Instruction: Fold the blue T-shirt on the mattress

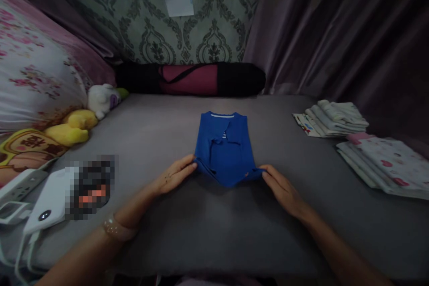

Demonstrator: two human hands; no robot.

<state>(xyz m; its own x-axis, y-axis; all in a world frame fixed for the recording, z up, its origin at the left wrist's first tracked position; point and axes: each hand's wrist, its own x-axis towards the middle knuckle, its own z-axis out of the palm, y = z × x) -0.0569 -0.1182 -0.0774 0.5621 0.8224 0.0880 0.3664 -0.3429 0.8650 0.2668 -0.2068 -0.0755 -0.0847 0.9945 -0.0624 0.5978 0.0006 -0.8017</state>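
Observation:
A blue garment, folded into a narrow rectangle, lies in the middle of the grey bed surface. My left hand pinches its near left corner. My right hand grips its near right corner. The near edge of the garment sags between the two hands and is lifted slightly off the surface. The collar end with a white stripe points away from me.
Two stacks of folded light clothes lie at the right. Yellow and white plush toys and a floral pillow sit at the left. A white power bank and cables lie near left. A black and pink bag lies along the wall.

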